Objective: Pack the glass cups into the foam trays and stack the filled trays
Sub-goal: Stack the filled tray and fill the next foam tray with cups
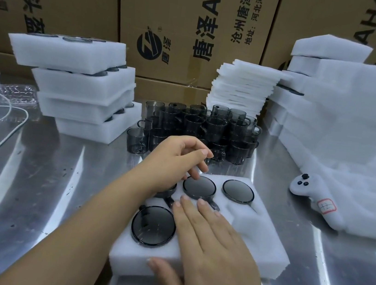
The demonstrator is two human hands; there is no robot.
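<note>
The foam tray [264, 245] lies on the steel table [45, 170] in the lower centre of the frame. The right grip [212, 240] lies flat on it with straight fingers, thumb at the tray's near edge, just right of a seated glass cup [153, 225]. The left grip [180, 155] hangs over the upper left part of the tray. Its fingers are loosely bent and hold nothing, the tips just at the rim of the middle cup [199, 187]. Another cup [238, 191] sits to the right, apart from both grips. Loose glass cups [196, 129] stand in a group behind the tray. Filled trays [81, 84] are stacked in the upper left.
</note>
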